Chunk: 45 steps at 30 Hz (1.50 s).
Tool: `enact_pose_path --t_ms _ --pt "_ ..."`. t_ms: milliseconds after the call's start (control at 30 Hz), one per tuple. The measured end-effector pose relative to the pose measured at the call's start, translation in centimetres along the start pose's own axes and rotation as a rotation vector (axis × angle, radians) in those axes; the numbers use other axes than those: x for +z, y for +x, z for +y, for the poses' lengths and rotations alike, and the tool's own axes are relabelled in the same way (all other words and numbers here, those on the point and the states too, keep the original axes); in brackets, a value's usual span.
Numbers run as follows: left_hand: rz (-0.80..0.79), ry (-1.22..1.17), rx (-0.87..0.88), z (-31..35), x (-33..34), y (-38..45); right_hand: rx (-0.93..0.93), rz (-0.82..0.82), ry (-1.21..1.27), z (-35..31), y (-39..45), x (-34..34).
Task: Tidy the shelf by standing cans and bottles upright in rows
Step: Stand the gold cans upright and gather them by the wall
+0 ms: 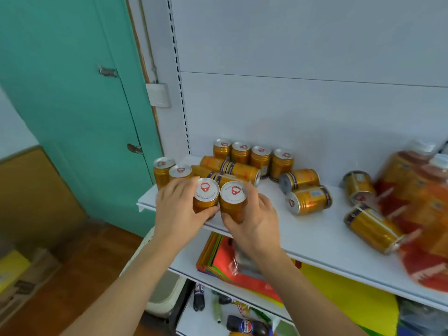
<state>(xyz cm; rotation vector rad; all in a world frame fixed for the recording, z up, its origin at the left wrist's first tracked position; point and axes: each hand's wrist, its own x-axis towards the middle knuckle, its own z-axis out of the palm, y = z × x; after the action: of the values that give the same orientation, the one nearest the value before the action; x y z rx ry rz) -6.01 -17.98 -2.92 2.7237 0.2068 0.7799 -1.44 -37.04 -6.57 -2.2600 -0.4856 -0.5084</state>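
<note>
Two gold cans with red pull tabs stand upright side by side near the front left of the white shelf (315, 241). My left hand (174, 209) grips the left can (206, 195) and my right hand (252, 219) grips the right can (233, 200). Behind them, several gold cans stand upright in a back row (260, 157) and two more stand at the left edge (163, 169). Several cans lie on their sides behind my hands (230, 169), in the middle (308, 198) and to the right (373, 231). Orange-red bottles (417, 190) lean at the far right, blurred.
The shelf's white back panel rises behind the cans. Lower shelves hold coloured paper packs (218, 258) and dark soda bottles (247, 326). A teal door (72, 93) and a wall switch (157, 94) are at left. A cardboard box (21, 277) sits on the wooden floor.
</note>
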Motion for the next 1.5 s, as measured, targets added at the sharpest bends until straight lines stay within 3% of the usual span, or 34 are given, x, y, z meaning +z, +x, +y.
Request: enact_pose_path --t_ms 300,500,800,1033,1300,1500 --pt "0.066 0.198 0.256 -4.6 2.9 4.2 -0.012 0.092 -0.153 1.1 1.6 3.6" --pt "-0.054 0.19 0.299 -5.8 4.1 5.1 0.06 0.075 -0.336 0.0 1.1 4.4" --pt "0.011 0.15 0.355 -4.3 3.0 5.3 0.151 0.052 -0.617 -1.9 0.7 2.6" --pt "0.089 -0.074 0.58 1.3 2.9 3.8 0.238 -0.025 -0.794 -0.9 -5.0 -2.0" --pt "-0.023 -0.252 0.814 13.1 5.0 -1.9 0.411 0.052 -0.874 2.8 -13.2 -12.5" --pt "-0.086 -0.36 0.863 24.5 5.4 -8.3 0.472 0.104 -0.912 7.4 -20.0 -22.8"
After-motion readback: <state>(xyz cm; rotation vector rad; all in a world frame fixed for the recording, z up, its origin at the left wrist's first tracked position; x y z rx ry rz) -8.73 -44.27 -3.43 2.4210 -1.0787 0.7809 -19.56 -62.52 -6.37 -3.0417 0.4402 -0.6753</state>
